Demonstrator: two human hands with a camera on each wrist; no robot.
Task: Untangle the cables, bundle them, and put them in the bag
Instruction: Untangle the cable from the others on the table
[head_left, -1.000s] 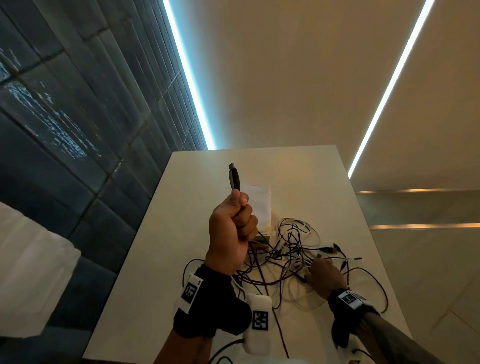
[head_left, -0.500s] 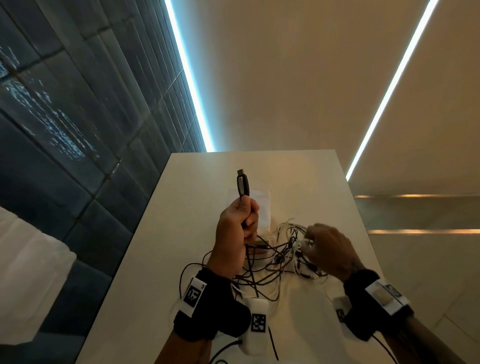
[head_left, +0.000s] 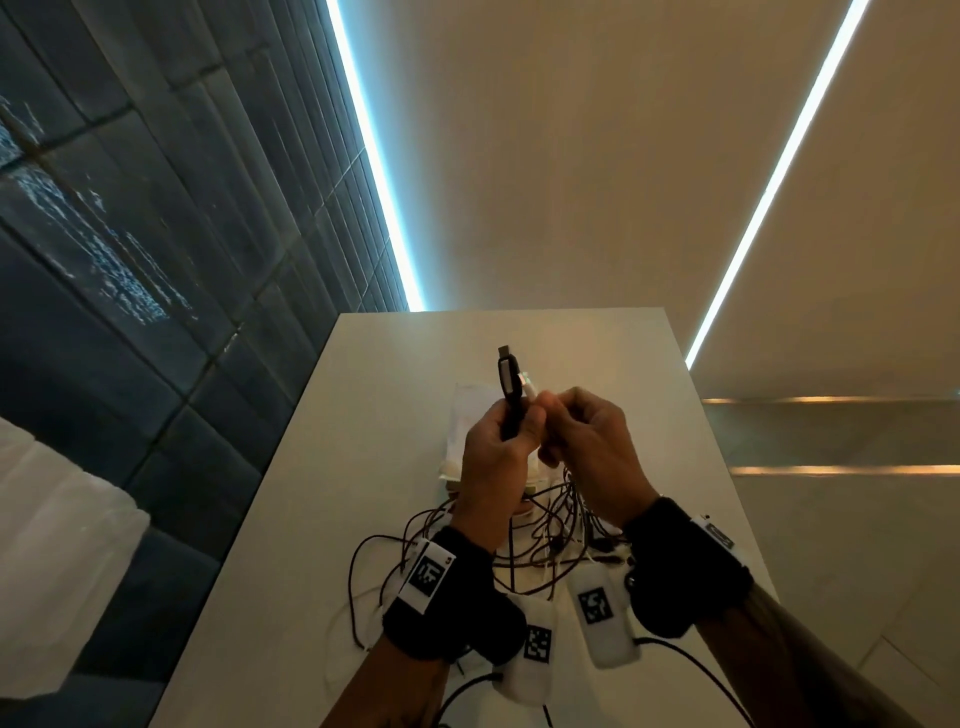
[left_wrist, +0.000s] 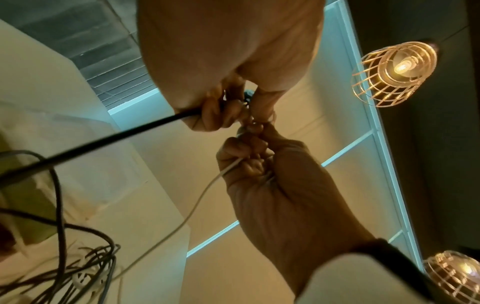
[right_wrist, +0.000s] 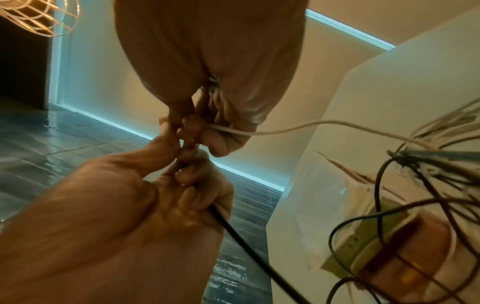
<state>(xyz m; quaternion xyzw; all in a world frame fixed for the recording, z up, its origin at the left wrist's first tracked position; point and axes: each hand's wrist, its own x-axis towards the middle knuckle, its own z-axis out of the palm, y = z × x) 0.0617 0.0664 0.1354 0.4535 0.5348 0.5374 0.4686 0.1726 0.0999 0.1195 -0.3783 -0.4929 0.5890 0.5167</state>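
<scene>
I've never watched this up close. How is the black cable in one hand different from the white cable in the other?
The black cable, gripped by the left hand, looks thicker, and its big plug stands above the fist. The white cable, pinched by the right hand, looks thinner; only its small tip shows. Both trail down to the tangle on the table.

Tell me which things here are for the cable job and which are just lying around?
For the job:
- black cable, gripped by the left hand
- white cable, pinched by the right hand
- cable tangle on the table
- clear bag

Just there:
- cage lamp
- tape roll
</scene>
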